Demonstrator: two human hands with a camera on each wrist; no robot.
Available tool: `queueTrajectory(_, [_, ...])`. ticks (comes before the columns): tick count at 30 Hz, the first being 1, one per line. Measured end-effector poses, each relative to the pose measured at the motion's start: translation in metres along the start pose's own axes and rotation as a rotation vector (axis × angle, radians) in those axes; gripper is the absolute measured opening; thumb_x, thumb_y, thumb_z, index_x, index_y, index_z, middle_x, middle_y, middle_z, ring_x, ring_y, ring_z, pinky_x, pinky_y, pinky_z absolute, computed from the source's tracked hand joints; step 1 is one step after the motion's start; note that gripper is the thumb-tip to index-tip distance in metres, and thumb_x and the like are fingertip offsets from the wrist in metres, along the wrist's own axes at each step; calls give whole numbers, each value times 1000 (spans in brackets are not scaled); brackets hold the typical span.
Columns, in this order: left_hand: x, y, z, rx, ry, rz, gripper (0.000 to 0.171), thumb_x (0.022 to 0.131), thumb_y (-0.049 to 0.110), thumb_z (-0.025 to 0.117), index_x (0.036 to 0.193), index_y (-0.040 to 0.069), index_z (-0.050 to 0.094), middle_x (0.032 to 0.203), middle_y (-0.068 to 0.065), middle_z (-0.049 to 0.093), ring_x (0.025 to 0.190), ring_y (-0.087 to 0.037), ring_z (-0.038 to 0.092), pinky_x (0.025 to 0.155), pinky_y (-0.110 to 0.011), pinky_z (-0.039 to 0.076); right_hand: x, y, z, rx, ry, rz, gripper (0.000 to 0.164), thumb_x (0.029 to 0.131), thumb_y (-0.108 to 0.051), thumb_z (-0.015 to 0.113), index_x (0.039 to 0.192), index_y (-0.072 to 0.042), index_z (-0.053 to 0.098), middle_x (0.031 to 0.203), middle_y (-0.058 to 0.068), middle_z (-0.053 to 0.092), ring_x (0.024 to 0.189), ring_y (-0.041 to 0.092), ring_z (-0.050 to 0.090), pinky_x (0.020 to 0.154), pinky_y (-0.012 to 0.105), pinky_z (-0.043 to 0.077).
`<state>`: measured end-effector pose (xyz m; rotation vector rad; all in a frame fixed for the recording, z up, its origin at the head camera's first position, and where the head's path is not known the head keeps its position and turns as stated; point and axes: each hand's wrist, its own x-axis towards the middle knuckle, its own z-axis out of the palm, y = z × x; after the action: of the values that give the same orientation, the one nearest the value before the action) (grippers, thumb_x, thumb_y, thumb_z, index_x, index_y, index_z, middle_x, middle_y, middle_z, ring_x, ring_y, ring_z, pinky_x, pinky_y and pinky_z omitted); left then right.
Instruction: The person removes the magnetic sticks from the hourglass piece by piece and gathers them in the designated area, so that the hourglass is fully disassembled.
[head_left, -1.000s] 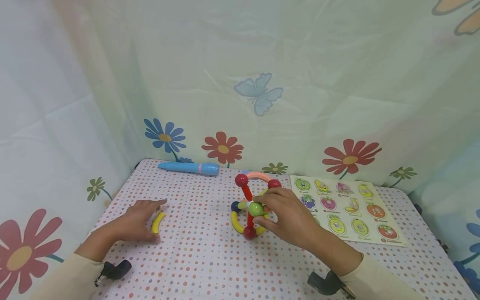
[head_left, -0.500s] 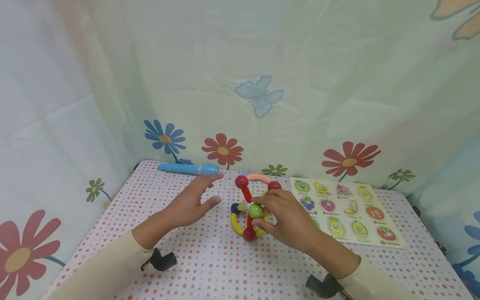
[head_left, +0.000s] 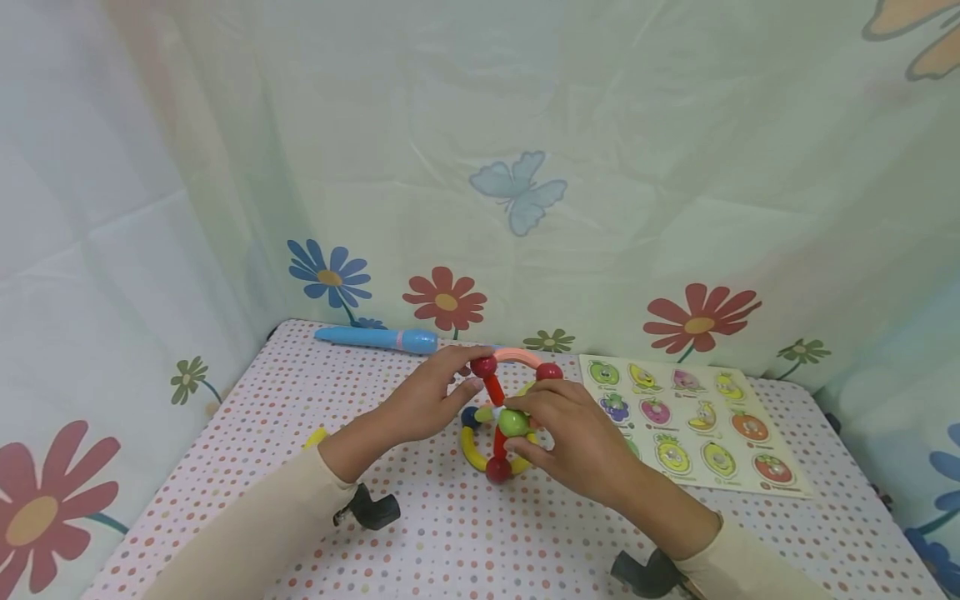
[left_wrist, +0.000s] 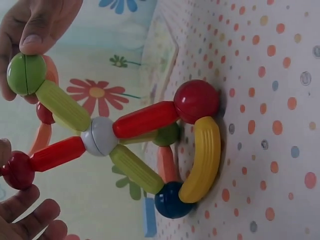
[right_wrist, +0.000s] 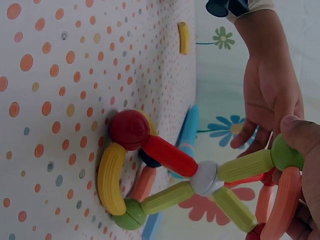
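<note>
A ball-and-rod building toy stands on the dotted table, its rods meeting at a white centre ball (left_wrist: 100,136). With thumb and fingers, my left hand (head_left: 420,402) pinches a red ball (head_left: 483,366) at the upper left of the toy. My right hand (head_left: 581,433) grips a green ball (head_left: 513,422) at its near side. Red rods (left_wrist: 146,120) and yellow-green rods (right_wrist: 166,197) spread from the centre. Low down, a curved yellow rod (left_wrist: 204,160) joins a red ball (left_wrist: 196,101) to a dark blue ball (left_wrist: 173,200). Curved pink rods (head_left: 517,356) sit higher up.
A loose curved yellow rod (head_left: 317,437) lies at the left, partly behind my left forearm. A blue pen-shaped toy (head_left: 375,337) lies along the back edge. To the right is a fruit picture board (head_left: 693,421). A printed curtain (head_left: 420,167) hangs behind the table.
My left hand has moved right from beside the loose yellow rod to the toy, and its fingers now hold the upper red ball. My right hand has kept its grip on the green ball.
</note>
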<state>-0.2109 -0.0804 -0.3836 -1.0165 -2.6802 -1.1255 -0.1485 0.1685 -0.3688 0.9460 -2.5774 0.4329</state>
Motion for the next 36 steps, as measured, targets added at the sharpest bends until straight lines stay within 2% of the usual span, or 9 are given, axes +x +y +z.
queueTrajectory(4, [-2, 0, 0, 9, 7, 9, 55, 102, 18, 66, 153, 19, 46, 138, -3, 57, 116, -24, 57, 91, -41, 56, -3, 1, -2, 0, 9, 1, 55, 77, -35, 92, 125, -16, 70, 114, -5, 71, 121, 21, 55, 103, 46, 47])
queueTrajectory(10, [-10, 1, -2, 59, 14, 28, 58, 101, 16, 68, 154, 20, 44, 136, -3, 56, 122, -23, 57, 95, -40, 54, -10, 9, -5, -11, 42, 2, 52, 77, -27, 92, 123, -15, 71, 122, -1, 69, 127, 26, 52, 104, 50, 47])
queueTrajectory(15, [-18, 3, -4, 76, 1, -19, 58, 100, 17, 68, 154, 23, 44, 139, -1, 55, 121, -22, 57, 91, -36, 55, -18, 18, -6, -11, 61, 19, 52, 76, -20, 91, 123, -15, 70, 131, 3, 61, 128, 26, 47, 98, 47, 52])
queueTrajectory(19, [-23, 6, -6, 87, -17, -57, 59, 100, 18, 68, 153, 25, 44, 138, 0, 55, 119, -20, 58, 90, -33, 55, -24, 24, -7, -8, 69, 49, 52, 76, -14, 90, 124, -15, 69, 133, 6, 56, 123, 27, 48, 86, 43, 57])
queueTrajectory(23, [-27, 8, -7, 111, -22, -70, 61, 99, 18, 69, 154, 25, 44, 138, 1, 56, 123, -18, 57, 96, -35, 53, -28, 26, -7, 18, 54, 108, 53, 79, -11, 88, 128, -13, 66, 128, 7, 55, 110, 23, 57, 78, 38, 60])
queueTrajectory(28, [-34, 10, -6, 114, -10, -82, 62, 98, 17, 71, 153, 25, 45, 139, 1, 57, 120, -21, 59, 92, -34, 55, -30, 28, -4, 90, 36, 208, 56, 85, -7, 83, 135, -11, 59, 127, 8, 53, 93, 20, 64, 73, 33, 60])
queueTrajectory(31, [-38, 13, -5, 110, -3, -83, 65, 96, 15, 73, 153, 26, 45, 139, 0, 56, 118, -23, 60, 89, -33, 56, -30, 29, -1, 107, 25, 254, 59, 87, -8, 82, 138, -7, 55, 129, 11, 54, 92, 22, 66, 72, 33, 60])
queueTrajectory(36, [-43, 16, -4, 102, 0, -85, 67, 96, 16, 73, 154, 27, 43, 141, 2, 55, 116, -19, 60, 86, -30, 56, -25, 32, 2, 105, 13, 320, 60, 88, -13, 83, 138, 0, 53, 124, 15, 61, 95, 28, 66, 76, 39, 60])
